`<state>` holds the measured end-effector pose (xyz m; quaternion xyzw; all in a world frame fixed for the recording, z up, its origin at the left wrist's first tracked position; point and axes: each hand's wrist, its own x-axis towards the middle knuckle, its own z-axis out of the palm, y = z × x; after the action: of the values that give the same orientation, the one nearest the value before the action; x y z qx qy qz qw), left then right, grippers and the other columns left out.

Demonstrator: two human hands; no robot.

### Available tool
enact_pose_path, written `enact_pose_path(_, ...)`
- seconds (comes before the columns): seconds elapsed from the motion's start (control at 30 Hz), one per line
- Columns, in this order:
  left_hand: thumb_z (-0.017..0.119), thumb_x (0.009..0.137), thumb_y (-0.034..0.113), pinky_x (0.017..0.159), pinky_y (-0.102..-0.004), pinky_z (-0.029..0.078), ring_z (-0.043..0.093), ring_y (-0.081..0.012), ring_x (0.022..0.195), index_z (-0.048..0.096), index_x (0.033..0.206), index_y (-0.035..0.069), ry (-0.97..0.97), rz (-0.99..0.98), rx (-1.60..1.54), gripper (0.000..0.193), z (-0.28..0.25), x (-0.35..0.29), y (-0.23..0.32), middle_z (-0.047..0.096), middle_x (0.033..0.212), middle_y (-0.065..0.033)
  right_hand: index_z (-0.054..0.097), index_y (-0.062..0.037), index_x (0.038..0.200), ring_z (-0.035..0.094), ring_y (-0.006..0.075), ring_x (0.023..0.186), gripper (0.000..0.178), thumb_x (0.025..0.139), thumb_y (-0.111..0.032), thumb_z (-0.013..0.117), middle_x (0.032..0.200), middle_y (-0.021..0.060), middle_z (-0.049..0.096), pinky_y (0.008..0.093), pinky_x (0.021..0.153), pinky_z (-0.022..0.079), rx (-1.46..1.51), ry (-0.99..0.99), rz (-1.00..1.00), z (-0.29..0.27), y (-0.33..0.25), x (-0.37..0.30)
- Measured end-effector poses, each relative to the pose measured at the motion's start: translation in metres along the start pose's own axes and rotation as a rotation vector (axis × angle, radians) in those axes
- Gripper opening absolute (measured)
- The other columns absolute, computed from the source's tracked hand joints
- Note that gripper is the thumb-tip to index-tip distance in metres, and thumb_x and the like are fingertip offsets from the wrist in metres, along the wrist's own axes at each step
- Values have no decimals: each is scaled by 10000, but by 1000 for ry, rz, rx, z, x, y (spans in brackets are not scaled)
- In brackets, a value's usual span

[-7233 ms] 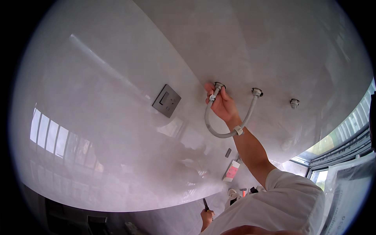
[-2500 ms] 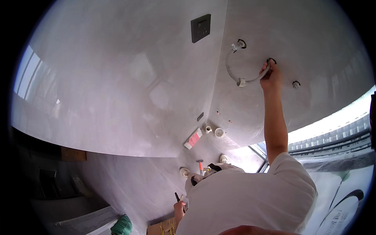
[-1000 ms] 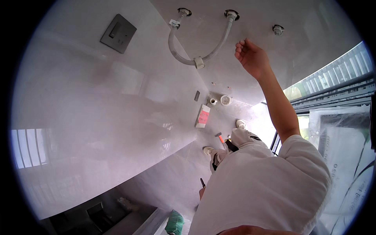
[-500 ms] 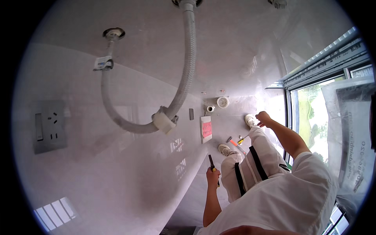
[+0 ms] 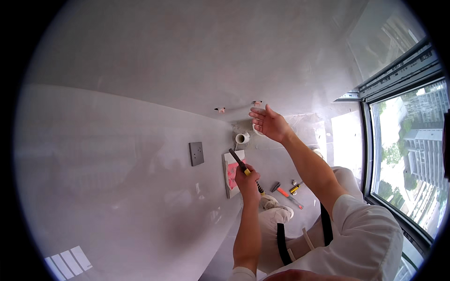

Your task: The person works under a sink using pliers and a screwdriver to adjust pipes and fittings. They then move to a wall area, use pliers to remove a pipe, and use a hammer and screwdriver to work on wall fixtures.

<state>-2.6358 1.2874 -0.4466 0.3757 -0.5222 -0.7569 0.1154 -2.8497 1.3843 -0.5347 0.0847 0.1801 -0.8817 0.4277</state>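
Note:
My left hand [image 5: 247,179] is wrapped round a slim black-and-yellow hand tool [image 5: 237,159]; its dark straight end points up toward the wall corner. I cannot make out its exact kind. My right hand [image 5: 271,124] reaches forward with fingers stretched and spread, in front of the far wall. Just beyond its fingertips is a pinkish wall fitting [image 5: 257,103], and a second fitting [image 5: 220,110] sits to the left. Part of a white bucket [image 5: 256,129] shows behind the right hand. Near the left hand lies a pale box [image 5: 240,154] with a pink sheet on it.
An open white pipe [image 5: 242,138] stands up from the floor in the corner. A hammer with an orange handle [image 5: 283,190] and a yellow-handled tool [image 5: 296,188] lie near my shoes. A grey socket [image 5: 196,154] is on the left wall; a window [image 5: 408,140] is on the right.
The view has dropped, so the hoses are out of sight. My right hand has risen from beside my knee toward the far wall and opened. My left hand has lifted the tool forward.

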Motion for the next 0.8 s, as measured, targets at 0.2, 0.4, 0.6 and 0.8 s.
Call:
enact_pose_path(0.2, 626, 677, -59, 582, -233, 349, 429, -69, 653, 526, 901, 81, -3, -43, 268, 282, -14, 31, -62, 468, 760, 30, 601, -39, 1325, 530, 119, 853, 518, 1086, -478, 465, 1132, 15, 626, 284, 749, 448, 445, -526, -133, -25, 35, 63)
enact_pose_path(0.4, 641, 699, -34, 574, -233, 339, 417, -51, 651, 530, 896, 81, -203, 242, 474, 254, -36, 52, -68, 474, 758, 39, 662, -78, 1090, 416, 79, 655, 391, 1078, -438, 510, 800, -50, 526, 263, 625, 365, 705, -839, -29, -39, 49, 97)
enact_pose_path(0.6, 640, 712, -21, 566, -231, 330, 408, -43, 630, 527, 860, 83, -202, 154, 583, 213, -29, 61, -66, 464, 727, 39, 672, -66, 998, 321, 71, 541, 391, 1040, -446, 586, 587, -91, 372, 252, 564, 293, 617, -867, -96, -36, 47, 102)
enact_pose_path(0.8, 649, 727, 28, 568, -245, 341, 436, -47, 639, 540, 869, 77, -256, 7, 549, 186, -54, 75, -55, 475, 726, 38, 685, -44, 949, 359, 85, 549, 428, 1034, -455, 600, 574, -56, 448, 259, 571, 328, 442, -597, -40, -42, 39, 86)
